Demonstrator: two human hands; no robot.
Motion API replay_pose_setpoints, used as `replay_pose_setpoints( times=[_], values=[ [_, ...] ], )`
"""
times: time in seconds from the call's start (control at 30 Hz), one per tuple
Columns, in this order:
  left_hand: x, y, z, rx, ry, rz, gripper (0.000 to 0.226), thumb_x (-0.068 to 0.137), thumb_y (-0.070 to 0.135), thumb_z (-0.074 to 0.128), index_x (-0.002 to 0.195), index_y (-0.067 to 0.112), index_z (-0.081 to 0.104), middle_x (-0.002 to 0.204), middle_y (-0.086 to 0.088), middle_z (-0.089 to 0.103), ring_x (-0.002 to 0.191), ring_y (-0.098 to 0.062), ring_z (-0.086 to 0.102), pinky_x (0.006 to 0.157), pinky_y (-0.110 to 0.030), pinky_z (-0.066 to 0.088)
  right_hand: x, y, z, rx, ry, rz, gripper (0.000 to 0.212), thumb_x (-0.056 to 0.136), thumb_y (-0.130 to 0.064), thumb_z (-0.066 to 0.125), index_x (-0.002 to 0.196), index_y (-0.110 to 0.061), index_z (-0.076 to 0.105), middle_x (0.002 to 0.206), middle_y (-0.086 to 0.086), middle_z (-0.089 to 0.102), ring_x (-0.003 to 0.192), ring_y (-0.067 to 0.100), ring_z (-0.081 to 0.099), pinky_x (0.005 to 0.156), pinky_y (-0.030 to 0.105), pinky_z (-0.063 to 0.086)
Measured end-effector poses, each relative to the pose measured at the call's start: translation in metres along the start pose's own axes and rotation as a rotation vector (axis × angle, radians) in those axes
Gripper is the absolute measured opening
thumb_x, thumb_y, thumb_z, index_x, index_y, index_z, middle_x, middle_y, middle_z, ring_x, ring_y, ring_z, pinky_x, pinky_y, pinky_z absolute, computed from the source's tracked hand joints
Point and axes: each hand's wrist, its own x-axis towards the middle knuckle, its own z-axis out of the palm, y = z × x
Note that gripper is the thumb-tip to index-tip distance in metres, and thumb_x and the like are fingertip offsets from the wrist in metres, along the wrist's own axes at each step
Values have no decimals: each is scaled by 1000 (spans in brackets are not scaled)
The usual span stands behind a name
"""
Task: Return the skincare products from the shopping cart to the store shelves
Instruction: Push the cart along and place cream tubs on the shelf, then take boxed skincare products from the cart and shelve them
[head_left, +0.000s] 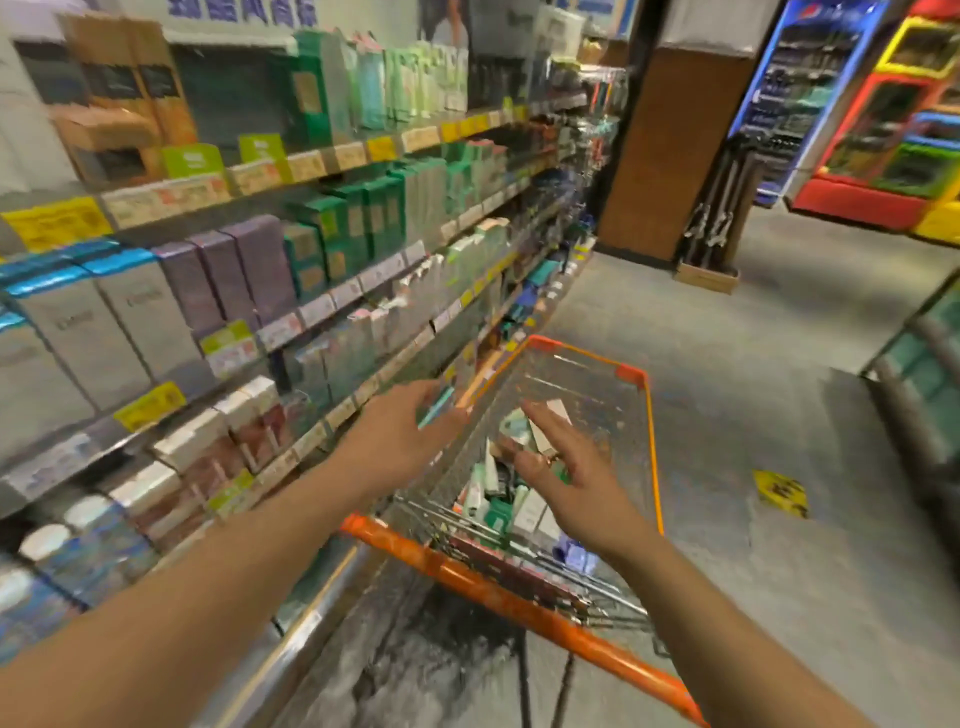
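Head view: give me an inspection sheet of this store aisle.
Surface: grey concrete floor, yellow sticker on it.
Job's things: orange-trimmed wire shopping cart holding mixed boxes and tubes; boxed skincare shelves beside it.
Clutter: nothing seen.
Grippers: left hand holds a slim teal item; right hand open over the cart.
Cables: nothing seen.
Surroundings: brown pillar, colourful drink coolers.

1. Cart (597, 374): bare metal wire basket, shiny; rim and handle coated in glossy orange plastic.
2. Shelves (291, 171): edges carry paper price tags.
3. Boxes (249, 265) on the shelves: smooth card, some with a slight sheen.
4. Floor (753, 415): grey, matt, rough and mottled.
5. Pillar (670, 145): brown wood-look panel, matt.
6. Cooler (810, 88): glossy blue frame, glass door.
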Motion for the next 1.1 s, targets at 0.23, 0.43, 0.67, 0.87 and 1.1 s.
replay_pose_setpoints(
  times=[0.23,0.43,0.67,0.87,1.1],
  values=[
    [-12,-15,85,151,-185,-42,84,84,75,35,137,14,57,129,-17,62,124,-36,56,104,-42,42,-75,76,8,-1,0,327,75,73,-100,34,143,-73,29,165,-18,32,154,13,26,124,53,25],
    [4,-55,127,441,-271,19,100,80,83,9,157,25,35,158,-8,41,147,-34,29,122,-50,22,-107,111,31,-363,-178,755,87,91,-85,28,163,-39,15,173,2,12,160,31,1,121,69,-1],
    [19,-74,153,554,-430,-53,85,87,88,9,161,47,3,171,13,4,159,-20,2,124,-64,11,-101,118,43,-548,-206,778,89,90,-84,17,165,-35,11,174,4,8,160,27,-2,122,69,-1],
    [37,-66,154,548,-544,-77,80,91,83,22,157,40,33,169,9,23,157,-21,14,123,-58,23,-86,129,34,-530,-229,831,80,93,-81,26,162,-41,19,173,-1,12,160,25,6,124,65,3],
    [71,-63,154,533,-567,-58,79,91,80,26,158,38,31,169,7,23,157,-24,12,118,-57,30,-58,139,26,-515,-204,876,74,95,-77,32,161,-44,24,172,-4,16,159,22,11,123,57,19]
  ],
)
